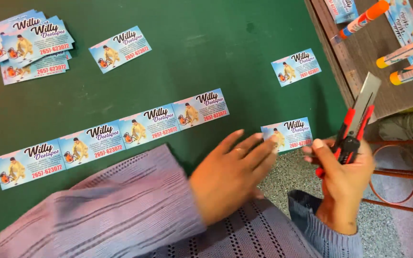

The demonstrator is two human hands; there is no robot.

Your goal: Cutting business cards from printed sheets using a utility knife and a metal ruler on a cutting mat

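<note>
While your right hand (342, 184) grips the red-and-black utility knife (354, 126), its fingers clamped round the handle and the blade pointing up and away, your left hand (230, 179) lies flat and blurred, fingers together and extended onto the near edge of a single printed card (287, 134). That card sits at the surface's edge, between your two hands. It looks thin, light, glossy and easily bent; I judge it best pinched by one edge, or slid off the rim. Left of your left fingers lies an uncut strip of four cards (111, 136) on the green cutting mat (192, 57). Beyond them, a card stack (27, 45), two loose cards and several glue sticks (409, 50).
</note>
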